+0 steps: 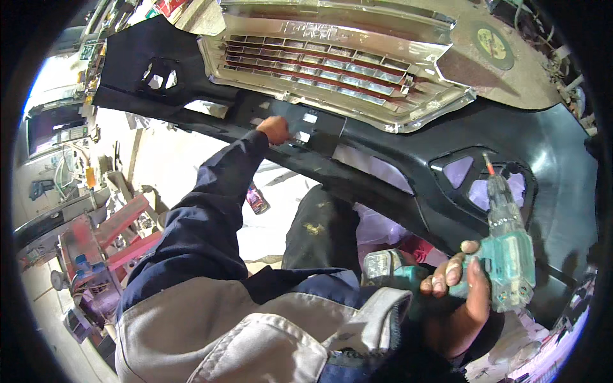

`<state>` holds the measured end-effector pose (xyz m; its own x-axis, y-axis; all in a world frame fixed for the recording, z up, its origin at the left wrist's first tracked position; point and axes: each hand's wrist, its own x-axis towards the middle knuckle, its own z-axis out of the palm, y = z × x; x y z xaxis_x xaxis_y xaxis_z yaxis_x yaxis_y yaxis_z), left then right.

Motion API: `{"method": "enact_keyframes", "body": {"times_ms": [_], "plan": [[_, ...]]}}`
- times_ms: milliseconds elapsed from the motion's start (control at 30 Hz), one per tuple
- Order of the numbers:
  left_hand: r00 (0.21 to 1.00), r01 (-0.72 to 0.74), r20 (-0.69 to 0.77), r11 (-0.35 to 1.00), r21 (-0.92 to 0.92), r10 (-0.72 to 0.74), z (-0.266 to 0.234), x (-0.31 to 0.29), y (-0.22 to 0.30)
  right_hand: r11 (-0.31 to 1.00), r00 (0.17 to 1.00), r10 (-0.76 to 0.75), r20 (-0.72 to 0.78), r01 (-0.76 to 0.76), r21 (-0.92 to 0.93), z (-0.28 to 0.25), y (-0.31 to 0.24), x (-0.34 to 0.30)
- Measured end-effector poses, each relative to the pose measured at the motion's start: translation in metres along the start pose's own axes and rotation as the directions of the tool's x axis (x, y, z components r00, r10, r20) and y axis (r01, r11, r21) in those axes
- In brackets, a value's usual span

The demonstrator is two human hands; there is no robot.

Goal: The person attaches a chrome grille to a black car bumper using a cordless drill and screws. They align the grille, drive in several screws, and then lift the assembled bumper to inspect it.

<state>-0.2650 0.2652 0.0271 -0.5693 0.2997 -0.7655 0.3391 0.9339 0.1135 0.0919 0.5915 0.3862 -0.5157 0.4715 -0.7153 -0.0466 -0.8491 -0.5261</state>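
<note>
A black plastic car bumper cover stretches across the view in front of me, with cut-out openings at both ends. Against its upper middle lies a silvery grille with reddish slats. My left hand is closed at the bumper's middle, beside small square openings; whether its fingers pinch anything is hidden. At the right, my right hand grips a teal cordless drill by its handle. The drill's bit points away from me, over the opening at the bumper's right end.
At the left, a red metal stand stands among clutter. A phone-like dark object lies on the pale floor between my left arm and my leg. Beyond the grille's right end is a round label on a beige surface.
</note>
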Motion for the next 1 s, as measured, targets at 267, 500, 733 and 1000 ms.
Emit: {"method": "enact_keyframes", "body": {"times_ms": [267, 500, 733, 1000], "plan": [[0.987, -0.045, 0.152, 0.999, 0.017, 0.042, 0.056, 0.053, -0.013, 0.989, 0.995, 0.012, 0.099, 0.002, -0.146, -0.012, 0.010, 0.000], [0.957, -0.289, 0.081, 0.924, 0.250, 0.278, 0.032, 0.031, -0.001, 0.961, 0.998, -0.039, 0.044, 0.050, -0.271, -0.008, 0.015, -0.005], [0.833, -0.441, -0.315, 0.202, -0.875, 0.454, -0.049, -0.106, 0.126, 0.827, 0.988, -0.039, 0.147, 0.115, -0.550, -0.004, 0.033, -0.002], [0.697, -0.139, -0.529, -0.633, -0.761, 0.483, -0.053, -0.195, 0.250, 0.642, 0.928, -0.024, 0.372, 0.300, -0.705, -0.016, 0.049, -0.010]]}}
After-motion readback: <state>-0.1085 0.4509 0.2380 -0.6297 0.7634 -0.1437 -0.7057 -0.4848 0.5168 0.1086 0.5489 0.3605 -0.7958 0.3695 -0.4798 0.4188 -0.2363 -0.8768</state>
